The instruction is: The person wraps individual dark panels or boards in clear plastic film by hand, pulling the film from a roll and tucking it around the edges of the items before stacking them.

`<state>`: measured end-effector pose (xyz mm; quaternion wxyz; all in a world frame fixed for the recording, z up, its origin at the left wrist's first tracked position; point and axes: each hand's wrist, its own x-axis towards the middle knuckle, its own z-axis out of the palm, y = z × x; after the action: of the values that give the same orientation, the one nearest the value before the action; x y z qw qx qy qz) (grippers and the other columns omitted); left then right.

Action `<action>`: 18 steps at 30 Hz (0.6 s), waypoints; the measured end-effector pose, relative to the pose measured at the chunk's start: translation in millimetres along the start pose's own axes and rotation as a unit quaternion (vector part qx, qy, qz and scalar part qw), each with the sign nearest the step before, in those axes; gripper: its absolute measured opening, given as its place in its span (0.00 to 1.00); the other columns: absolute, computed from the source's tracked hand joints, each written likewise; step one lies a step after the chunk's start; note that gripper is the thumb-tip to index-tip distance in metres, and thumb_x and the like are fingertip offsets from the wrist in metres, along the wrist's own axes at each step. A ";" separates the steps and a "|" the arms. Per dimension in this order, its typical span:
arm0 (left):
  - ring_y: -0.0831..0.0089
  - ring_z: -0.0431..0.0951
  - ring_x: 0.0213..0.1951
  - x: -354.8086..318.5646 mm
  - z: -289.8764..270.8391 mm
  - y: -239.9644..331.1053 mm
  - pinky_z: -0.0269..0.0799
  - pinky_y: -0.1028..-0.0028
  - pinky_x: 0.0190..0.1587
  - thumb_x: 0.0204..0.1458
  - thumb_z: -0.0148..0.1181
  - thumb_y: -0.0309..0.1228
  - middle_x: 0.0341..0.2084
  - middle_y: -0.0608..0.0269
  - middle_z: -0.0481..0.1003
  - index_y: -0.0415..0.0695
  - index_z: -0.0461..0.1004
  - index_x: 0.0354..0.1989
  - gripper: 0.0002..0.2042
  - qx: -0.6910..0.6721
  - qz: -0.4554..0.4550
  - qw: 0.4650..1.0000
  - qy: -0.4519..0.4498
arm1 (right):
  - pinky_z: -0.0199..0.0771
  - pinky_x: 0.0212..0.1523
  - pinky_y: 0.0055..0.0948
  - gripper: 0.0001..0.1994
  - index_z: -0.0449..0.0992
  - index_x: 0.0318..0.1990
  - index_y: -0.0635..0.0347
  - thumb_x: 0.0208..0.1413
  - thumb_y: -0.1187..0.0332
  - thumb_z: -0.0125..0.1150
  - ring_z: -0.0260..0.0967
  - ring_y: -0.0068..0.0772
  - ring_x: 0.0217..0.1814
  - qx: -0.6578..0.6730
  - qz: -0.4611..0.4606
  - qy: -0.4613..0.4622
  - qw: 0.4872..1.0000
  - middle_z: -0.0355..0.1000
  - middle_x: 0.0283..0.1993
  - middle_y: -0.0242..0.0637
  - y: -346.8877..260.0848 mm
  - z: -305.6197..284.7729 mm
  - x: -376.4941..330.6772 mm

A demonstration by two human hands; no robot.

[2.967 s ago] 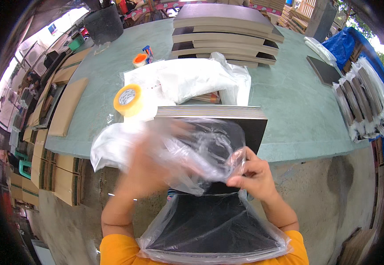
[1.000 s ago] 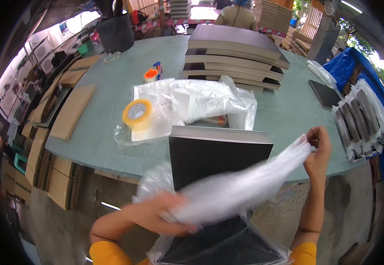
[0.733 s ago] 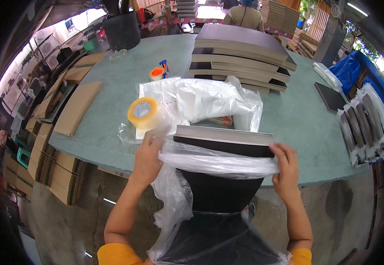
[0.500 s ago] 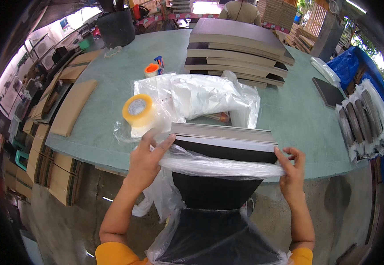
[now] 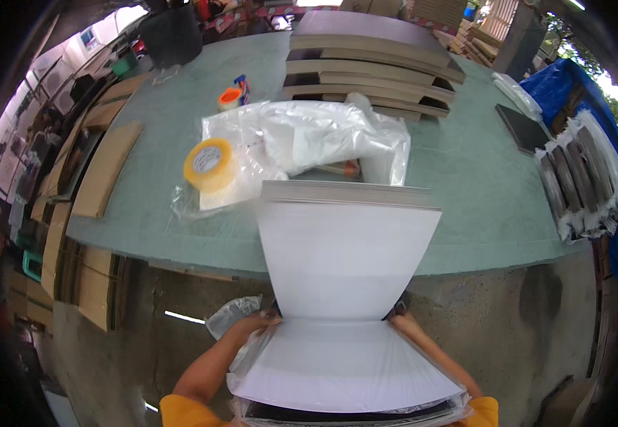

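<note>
A stack of thin boards [image 5: 352, 193] leans on the near table edge toward me, and a white sheet [image 5: 348, 256] faces up. Its lower half bends away at a crease and lies inside a clear plastic bag [image 5: 337, 363]. A black edge shows below the white at the bottom. My left hand [image 5: 259, 322] is closed on the bag's edge at the left side of the crease. At the right side, my right hand [image 5: 403, 324] is also closed there, its fingertips partly hidden by the boards. Small dark patches show beside both hands.
On the green table [image 5: 465, 235] are a roll of clear tape [image 5: 208, 165], crumpled plastic bags [image 5: 323, 132], an orange-cored tape dispenser [image 5: 231, 98] and stacked boards [image 5: 373, 50]. Wrapped bundles [image 5: 583, 178] lie right, beside a blue tarp [image 5: 554, 85]. Cardboard [image 5: 106, 171] stands left.
Both hands have moved down and inward from the top of the stack to the crease. The bunched plastic across the stack has come down, and a white face shows where black was.
</note>
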<state>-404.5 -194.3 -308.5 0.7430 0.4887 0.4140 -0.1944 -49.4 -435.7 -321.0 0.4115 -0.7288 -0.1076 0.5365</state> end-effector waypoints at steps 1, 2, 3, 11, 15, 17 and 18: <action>0.77 0.67 0.37 17.2 -6.2 3.1 0.64 0.74 0.31 0.36 0.61 0.46 0.31 0.68 0.70 0.44 0.71 0.41 0.25 -0.042 -0.042 0.996 0.061 | 0.67 0.35 0.33 0.19 0.66 0.38 0.71 0.38 0.66 0.51 0.68 0.42 0.33 -0.136 -0.019 0.068 0.988 0.69 0.34 0.47 -2.3 15.0 3.7; 0.74 0.68 0.38 24.7 -11.7 0.6 0.65 0.73 0.32 0.36 0.60 0.46 0.32 0.66 0.71 0.43 0.72 0.39 0.24 0.076 0.033 0.985 0.149 | 0.67 0.37 0.34 0.19 0.65 0.37 0.72 0.39 0.65 0.51 0.68 0.46 0.34 -0.268 -0.047 0.141 0.952 0.69 0.34 0.51 -17.5 29.8 1.8; 0.72 0.69 0.38 32.3 -11.4 -9.2 0.66 0.72 0.33 0.37 0.60 0.47 0.32 0.63 0.72 0.43 0.72 0.38 0.23 0.196 0.106 0.947 0.232 | 0.67 0.37 0.34 0.19 0.65 0.37 0.72 0.40 0.65 0.52 0.67 0.48 0.35 -0.320 -0.106 0.141 0.931 0.68 0.35 0.53 -28.6 27.7 -0.5; 0.72 0.71 0.29 -186.8 79.3 210.4 0.66 0.75 0.32 0.44 0.56 0.27 0.24 0.59 0.72 0.40 0.72 0.31 0.06 0.246 0.320 0.906 -0.128 | 0.52 0.55 0.41 0.19 0.63 0.50 0.63 0.55 0.60 0.44 0.58 0.43 0.55 0.084 -0.252 -0.547 0.794 0.64 0.49 0.46 -181.5 -13.6 -134.1; 0.66 0.72 0.30 -117.4 129.9 157.6 0.66 0.72 0.33 0.48 0.52 0.32 0.26 0.55 0.72 0.39 0.70 0.33 0.10 0.254 0.287 0.889 -0.251 | 0.28 0.62 0.41 0.25 0.53 0.57 0.60 0.57 0.54 0.37 0.35 0.36 0.66 -0.222 -0.247 -0.627 0.705 0.44 0.62 0.44 -141.8 63.2 -137.0; 0.63 0.71 0.27 -57.0 122.1 106.0 0.66 0.71 0.33 0.48 0.52 0.35 0.24 0.54 0.72 0.38 0.70 0.30 0.11 0.249 0.281 0.926 -0.043 | 0.29 0.61 0.46 0.26 0.52 0.58 0.56 0.56 0.52 0.38 0.36 0.37 0.66 -0.323 -0.217 -0.522 0.759 0.45 0.62 0.43 -92.1 74.8 -90.1; 0.64 0.72 0.27 -24.6 108.3 79.3 0.66 0.71 0.32 0.48 0.52 0.35 0.23 0.53 0.72 0.37 0.70 0.29 0.11 0.314 0.284 0.906 -0.009 | 0.33 0.61 0.43 0.28 0.52 0.58 0.59 0.54 0.51 0.40 0.38 0.39 0.65 -0.400 -0.221 -0.453 0.766 0.46 0.61 0.45 -75.2 77.2 -71.8</action>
<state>-317.8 -257.8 -224.4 0.5790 0.7916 0.1683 -0.0993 -124.0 -393.3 -224.0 0.0938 -0.4554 -0.6446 0.6069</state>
